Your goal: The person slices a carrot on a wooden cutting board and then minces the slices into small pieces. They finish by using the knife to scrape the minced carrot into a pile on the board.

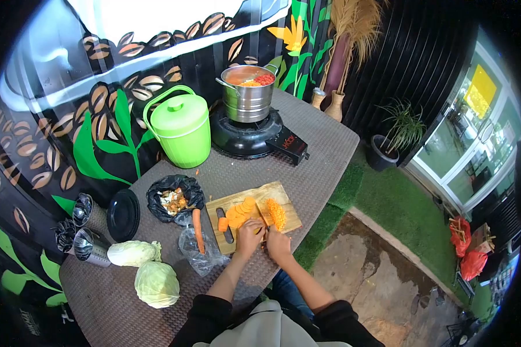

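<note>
My left hand [250, 236] presses its curled fingers onto carrot slices on the wooden cutting board [286, 199]. My right hand [278, 243] is closed around the handle of a knife [262, 216], whose blade points away from me between the slices and the chopped pieces. Overlapping round carrot slices [237, 213] lie left of the blade. To its right is a heap of finely diced carrot [276, 214]. A short carrot chunk [223, 224] sits near the board's left edge, by the dark cutout. My fingers hide part of the knife and slices.
A whole carrot [198, 230] lies on a clear plastic bag [197, 254]. Nearby are a black bag of peelings [175, 199], two cabbages [157, 284], black plates [123, 215] and metal utensil holders [91, 247]. Farther back stand a green lidded bucket [182, 130] and a pot [248, 98] on a stove [243, 136].
</note>
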Available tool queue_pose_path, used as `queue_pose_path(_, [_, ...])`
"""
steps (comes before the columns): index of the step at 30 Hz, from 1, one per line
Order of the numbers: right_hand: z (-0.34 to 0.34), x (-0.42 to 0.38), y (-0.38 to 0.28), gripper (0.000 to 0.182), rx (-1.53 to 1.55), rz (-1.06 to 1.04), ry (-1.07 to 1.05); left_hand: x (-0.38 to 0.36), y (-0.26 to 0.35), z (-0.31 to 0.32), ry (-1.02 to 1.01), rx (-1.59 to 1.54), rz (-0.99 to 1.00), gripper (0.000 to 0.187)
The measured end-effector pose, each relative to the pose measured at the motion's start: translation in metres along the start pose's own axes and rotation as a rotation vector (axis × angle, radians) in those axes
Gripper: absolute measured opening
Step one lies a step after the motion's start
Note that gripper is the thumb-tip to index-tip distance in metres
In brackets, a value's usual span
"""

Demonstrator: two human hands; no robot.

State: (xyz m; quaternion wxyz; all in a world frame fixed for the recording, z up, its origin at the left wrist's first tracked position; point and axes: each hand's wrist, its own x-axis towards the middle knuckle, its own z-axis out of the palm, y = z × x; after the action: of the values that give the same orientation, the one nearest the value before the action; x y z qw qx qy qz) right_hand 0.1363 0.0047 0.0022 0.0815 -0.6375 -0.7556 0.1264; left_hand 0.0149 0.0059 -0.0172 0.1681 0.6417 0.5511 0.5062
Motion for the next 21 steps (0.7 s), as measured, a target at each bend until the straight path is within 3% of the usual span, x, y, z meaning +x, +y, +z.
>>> queue_pose_path(4, [-0.01,0.011,0.009,0.032,0.043,-0.072,-0.014,0.0,-0.005,0.005,0.02,-0.011,-0.023,0.013])
queue_pose_path(21, [-0.005,-0.016,-0.005,0.033,0.067,0.03,0.012,0.002,-0.001,-0.002,-0.01,-0.016,-0.06,0.011])
